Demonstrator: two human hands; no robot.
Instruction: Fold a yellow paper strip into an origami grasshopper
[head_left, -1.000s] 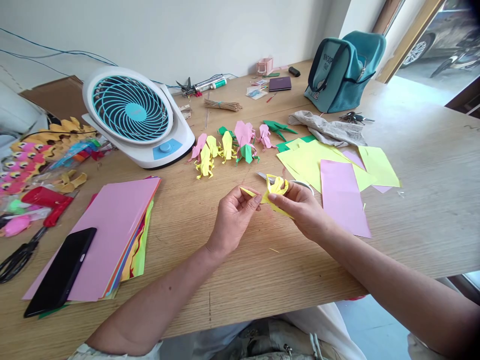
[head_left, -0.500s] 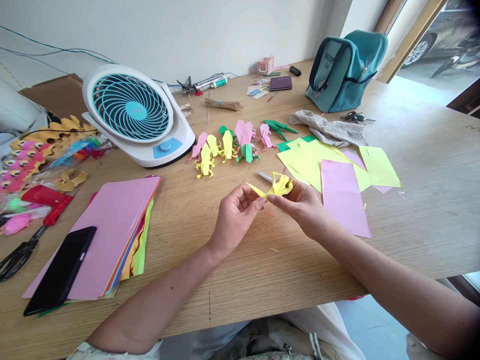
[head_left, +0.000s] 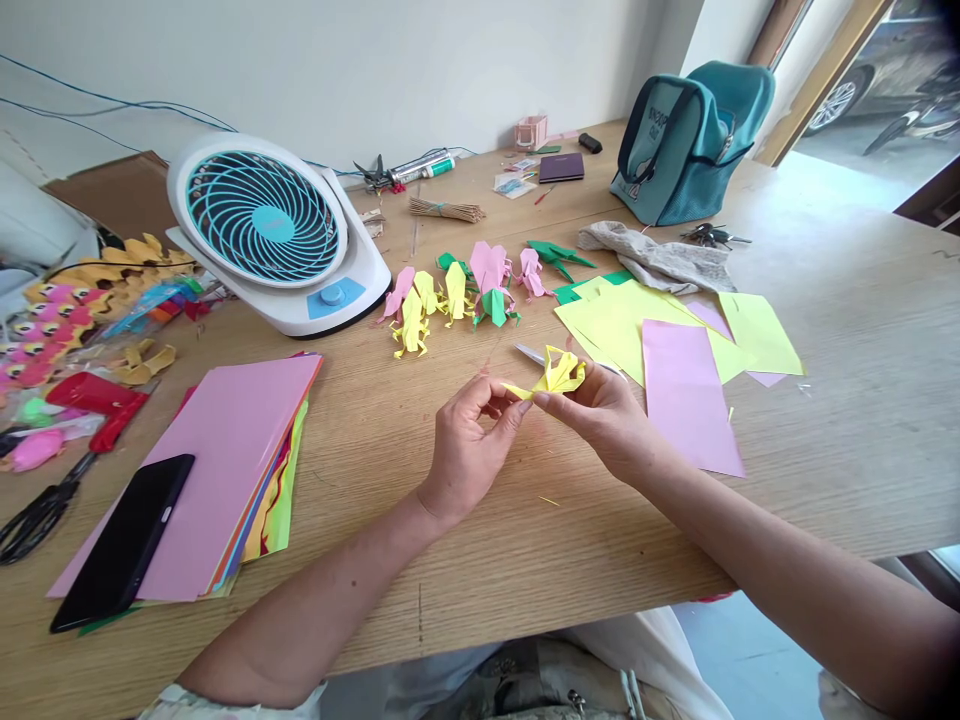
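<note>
Between my two hands is a yellow origami figure [head_left: 561, 371], partly folded paper with thin bent points. My left hand [head_left: 474, 436] pinches its left point between thumb and fingers. Thumb and fingers of my right hand [head_left: 604, 412] grip its body from the right. Under and behind the right fingers lies a blade-like grey thing [head_left: 529, 352], mostly hidden. Beyond my hands stand several finished paper figures: yellow ones [head_left: 411, 322], pink ones [head_left: 489, 266] and green ones [head_left: 495, 306].
Yellow sheets [head_left: 626, 318] and a pink sheet [head_left: 686, 395] lie to the right, near a grey cloth [head_left: 660, 256] and a teal bag [head_left: 686, 150]. At left are a fan [head_left: 270, 225], a stack of coloured paper [head_left: 232, 430], a black phone [head_left: 124, 540] and black-handled scissors [head_left: 41, 515].
My left hand has shifted slightly, its fingers curling more over the left point, so less of that point shows. My right hand stays almost still.
</note>
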